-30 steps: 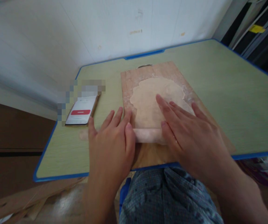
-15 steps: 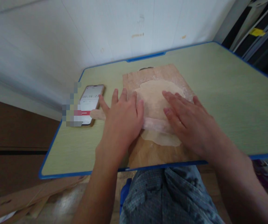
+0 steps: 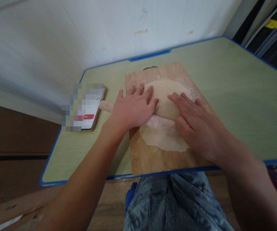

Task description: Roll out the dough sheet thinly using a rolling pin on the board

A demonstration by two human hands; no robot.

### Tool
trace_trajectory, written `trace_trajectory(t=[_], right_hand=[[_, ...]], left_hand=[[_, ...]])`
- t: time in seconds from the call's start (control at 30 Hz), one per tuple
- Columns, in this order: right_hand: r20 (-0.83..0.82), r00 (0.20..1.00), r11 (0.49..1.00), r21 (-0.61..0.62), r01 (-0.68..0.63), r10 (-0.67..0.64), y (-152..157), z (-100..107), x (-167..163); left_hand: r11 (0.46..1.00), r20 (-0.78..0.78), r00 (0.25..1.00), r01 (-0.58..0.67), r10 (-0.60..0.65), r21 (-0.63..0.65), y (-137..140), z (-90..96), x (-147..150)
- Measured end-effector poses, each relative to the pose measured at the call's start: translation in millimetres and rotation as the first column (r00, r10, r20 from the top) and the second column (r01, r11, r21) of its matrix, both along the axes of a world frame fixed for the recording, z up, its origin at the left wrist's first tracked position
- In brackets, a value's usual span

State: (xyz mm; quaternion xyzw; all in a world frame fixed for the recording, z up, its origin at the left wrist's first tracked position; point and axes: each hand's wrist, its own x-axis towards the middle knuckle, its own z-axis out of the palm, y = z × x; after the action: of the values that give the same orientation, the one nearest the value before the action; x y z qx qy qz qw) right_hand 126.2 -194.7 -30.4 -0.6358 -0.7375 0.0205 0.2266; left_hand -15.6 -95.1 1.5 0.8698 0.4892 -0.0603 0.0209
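Note:
A pale round sheet of dough lies flat on a wooden board, with a rolling pin lying crosswise on it. My left hand rests palm down over the pin's left part, fingers stretched and spread toward the dough. My right hand presses on the pin's right part, its fingers extended forward over the dough. Neither hand wraps round the pin. The pin's left handle sticks out past my left hand; its right end is hidden under my right hand. Flour dusts the board's far side.
The board sits on a light green table with a blue edge, against a white wall. A phone, partly blurred out, lies left of the board, near the pin's handle. Dark items with a yellow tag stand at the far right.
The rolling pin has moved slightly away from me, showing more dough on the near side. My left hand has turned rightward and moved forward with it; my right hand stays on the pin.

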Motion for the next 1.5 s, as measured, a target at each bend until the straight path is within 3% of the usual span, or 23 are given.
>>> trace_trajectory(t=[0.2, 0.6, 1.1, 1.37, 1.5], right_hand=[[-0.008, 1.0, 1.0, 0.029, 0.006, -0.005, -9.7, 4.9, -10.3], [-0.007, 1.0, 0.998, 0.063, -0.019, 0.019, -25.9, 5.9, -22.6], [0.054, 0.998, 0.993, 0.109, -0.048, 0.042, -50.0, 8.5, -41.0], [0.099, 0.992, 0.964, 0.244, -0.105, 0.082, -51.0, -1.4, -36.7], [0.165, 0.983, 0.946, 0.299, -0.126, 0.078, -51.1, -0.8, -34.6]], left_hand=[[1.0, -0.027, 0.999, -0.016, 0.017, 0.018, -14.0, 1.5, -8.5], [0.986, 0.084, 0.996, 0.003, -0.017, 0.165, -41.9, -2.7, -25.2], [0.984, 0.216, 0.976, -0.03, -0.009, 0.177, -71.5, -9.9, -49.4], [0.982, 0.328, 0.942, 0.013, -0.075, 0.187, -75.3, -17.0, -61.9], [0.977, 0.364, 0.915, 0.11, -0.172, 0.185, -77.9, -19.3, -77.4]])
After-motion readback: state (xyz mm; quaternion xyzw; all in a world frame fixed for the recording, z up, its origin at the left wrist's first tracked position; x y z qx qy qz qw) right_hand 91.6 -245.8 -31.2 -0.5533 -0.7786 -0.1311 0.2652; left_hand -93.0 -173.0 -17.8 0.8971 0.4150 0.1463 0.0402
